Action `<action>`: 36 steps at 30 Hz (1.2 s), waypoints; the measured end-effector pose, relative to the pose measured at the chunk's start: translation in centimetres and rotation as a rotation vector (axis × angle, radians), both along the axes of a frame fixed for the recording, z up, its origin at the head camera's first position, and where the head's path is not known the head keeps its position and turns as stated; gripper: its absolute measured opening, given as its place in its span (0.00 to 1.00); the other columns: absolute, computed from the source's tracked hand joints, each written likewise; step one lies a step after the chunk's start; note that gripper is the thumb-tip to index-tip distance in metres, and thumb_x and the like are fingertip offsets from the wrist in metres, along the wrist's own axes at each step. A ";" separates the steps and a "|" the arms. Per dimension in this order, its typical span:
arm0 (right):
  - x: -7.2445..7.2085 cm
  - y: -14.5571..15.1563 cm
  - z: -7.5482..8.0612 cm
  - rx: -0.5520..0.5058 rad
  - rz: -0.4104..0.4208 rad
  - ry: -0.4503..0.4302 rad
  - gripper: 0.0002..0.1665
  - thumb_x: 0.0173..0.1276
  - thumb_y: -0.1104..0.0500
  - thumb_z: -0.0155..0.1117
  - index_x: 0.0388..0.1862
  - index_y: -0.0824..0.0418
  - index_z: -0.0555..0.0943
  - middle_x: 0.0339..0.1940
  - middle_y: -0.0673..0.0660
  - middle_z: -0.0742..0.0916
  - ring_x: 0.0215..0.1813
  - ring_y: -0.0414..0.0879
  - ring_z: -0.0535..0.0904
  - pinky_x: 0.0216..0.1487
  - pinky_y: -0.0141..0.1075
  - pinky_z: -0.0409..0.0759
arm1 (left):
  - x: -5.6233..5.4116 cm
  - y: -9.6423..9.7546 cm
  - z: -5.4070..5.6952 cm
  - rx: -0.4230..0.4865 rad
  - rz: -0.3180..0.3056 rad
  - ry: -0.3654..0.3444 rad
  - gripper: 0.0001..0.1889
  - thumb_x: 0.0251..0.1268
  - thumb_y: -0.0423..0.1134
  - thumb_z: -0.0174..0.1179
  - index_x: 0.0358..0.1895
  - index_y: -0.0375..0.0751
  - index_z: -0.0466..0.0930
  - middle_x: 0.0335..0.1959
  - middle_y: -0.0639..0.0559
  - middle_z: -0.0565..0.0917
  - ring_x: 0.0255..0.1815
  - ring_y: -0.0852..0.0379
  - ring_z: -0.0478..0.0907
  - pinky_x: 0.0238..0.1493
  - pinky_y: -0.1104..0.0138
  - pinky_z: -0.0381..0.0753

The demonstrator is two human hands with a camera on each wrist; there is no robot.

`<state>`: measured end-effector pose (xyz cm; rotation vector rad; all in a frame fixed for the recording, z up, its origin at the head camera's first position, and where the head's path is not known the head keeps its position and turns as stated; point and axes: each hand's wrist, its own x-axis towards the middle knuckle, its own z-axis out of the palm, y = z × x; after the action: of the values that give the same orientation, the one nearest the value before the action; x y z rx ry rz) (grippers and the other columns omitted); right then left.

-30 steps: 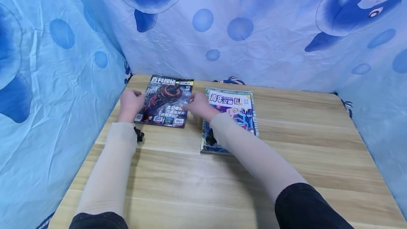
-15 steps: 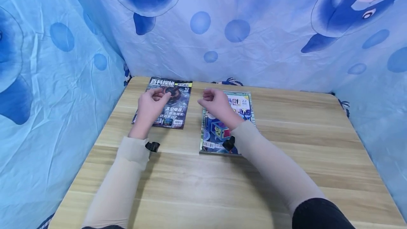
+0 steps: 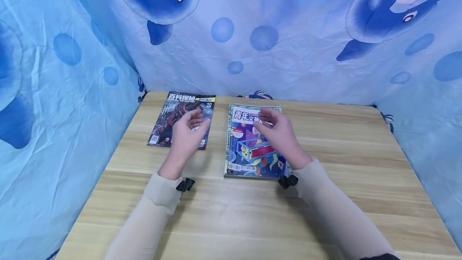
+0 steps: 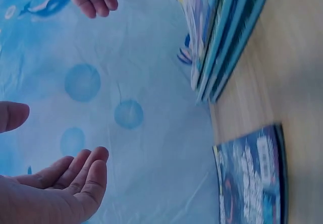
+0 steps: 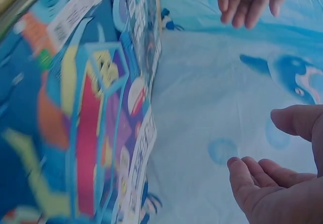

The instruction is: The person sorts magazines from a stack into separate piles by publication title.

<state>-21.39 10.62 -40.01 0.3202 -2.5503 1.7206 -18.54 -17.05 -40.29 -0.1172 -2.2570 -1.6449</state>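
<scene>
My left hand hovers over the lower right part of a dark magazine that lies by the table's back left corner. Its fingers are loosely bent, with nothing between them and the thumb. My right hand is held above a stack of magazines with a purple and blue cover on top. It too is relaxed and holds nothing, its fingertips spread apart from the thumb. The left wrist view shows several layered edges in the stack.
A wooden table carries both lots of magazines, with a gap of bare wood between them. Blue curtains printed with dolphins stand behind the table and along both sides. A black wrist camera sits at my left cuff.
Both hands have left the dark magazine's edges, lifted, and drawn back toward me and to the right. The right hand has passed over to the stack. Both magazine lots stay in place.
</scene>
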 end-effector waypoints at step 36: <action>5.2 8.8 -3.9 -0.098 -0.179 -0.133 0.38 0.68 0.58 0.74 0.72 0.70 0.70 0.66 0.65 0.78 0.66 0.55 0.76 0.60 0.31 0.76 | 3.9 4.7 -2.7 -0.014 -0.073 -0.139 0.28 0.68 0.36 0.67 0.66 0.25 0.72 0.57 0.39 0.81 0.55 0.44 0.81 0.59 0.60 0.79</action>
<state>-16.16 19.47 -43.95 -0.0280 -2.4816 1.8474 -14.69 -12.37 -43.01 -0.0915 -2.3933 -1.7241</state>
